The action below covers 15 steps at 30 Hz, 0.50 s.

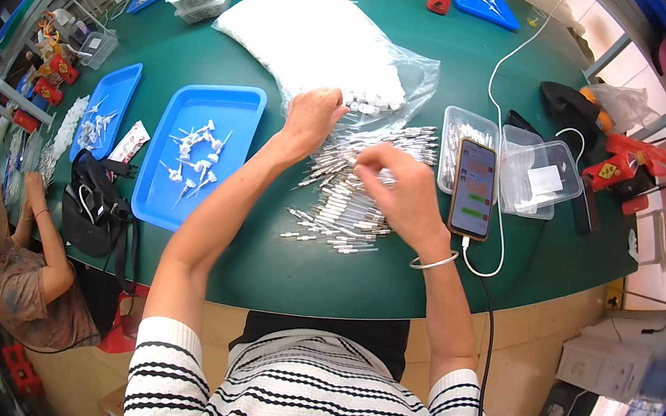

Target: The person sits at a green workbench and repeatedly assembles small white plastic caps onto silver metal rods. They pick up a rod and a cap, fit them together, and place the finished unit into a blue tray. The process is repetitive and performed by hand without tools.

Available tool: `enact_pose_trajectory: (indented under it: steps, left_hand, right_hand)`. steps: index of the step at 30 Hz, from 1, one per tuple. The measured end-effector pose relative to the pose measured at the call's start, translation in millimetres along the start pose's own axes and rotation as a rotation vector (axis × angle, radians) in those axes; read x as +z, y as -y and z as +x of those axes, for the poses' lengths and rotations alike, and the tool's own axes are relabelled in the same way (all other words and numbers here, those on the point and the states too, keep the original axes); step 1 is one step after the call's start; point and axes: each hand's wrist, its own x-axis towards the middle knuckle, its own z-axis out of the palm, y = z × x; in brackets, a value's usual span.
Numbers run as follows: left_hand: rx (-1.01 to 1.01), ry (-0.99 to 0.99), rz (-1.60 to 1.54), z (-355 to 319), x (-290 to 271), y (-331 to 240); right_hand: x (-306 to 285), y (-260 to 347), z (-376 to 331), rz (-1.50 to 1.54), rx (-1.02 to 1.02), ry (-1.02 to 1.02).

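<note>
- Left hand [310, 119]: centre of frame, at the near edge of the clear plastic bag [422, 74]. Fingers curled in; cannot tell whether anything is held.
- Right hand [410, 190]: right of centre, over the right side of the rod pile. Thumb and index tips close together, a narrow pinch; a part between them cannot be made out. Bangle [434, 261] on the wrist.
- Rod pile [342, 201]: slim white, clear and metallic pieces, centre of frame, loose on the green table [260, 274], below the bag; lower pieces fan toward lower centre.
- White small parts [312, 33]: fill the bag, upper centre; some larger caps show near its lower right end.
- Blue tray [237, 115]: left of centre; white pieces with thin stems scattered inside.
- Clear box [445, 171]: right of centre, holds more slim pieces.
- Smartphone [473, 191]: overlaps the box's right side, screen lit; white cable [502, 252] plugged into its lower end.
- Clear containers [546, 179]: right of the phone, overlapping.
- Co-worker [36, 289]: lower left of frame, hands at the table's left edge.
</note>
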Motion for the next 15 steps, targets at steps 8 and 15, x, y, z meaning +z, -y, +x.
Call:
enact_pose_trajectory:
  steps: [8, 15]
  left_hand:
    - [-0.139, -0.005, 0.022, 8.7, 13.3, -0.3]
    - [-0.432, 0.196, -1.124, -53.8, -40.6, -55.7]
  right_hand:
    - [5.0, -33.4, -14.3, 1.036, 0.437, -0.145]
    - [13.2, -31.3, -15.9, 1.165, 0.412, -0.243]
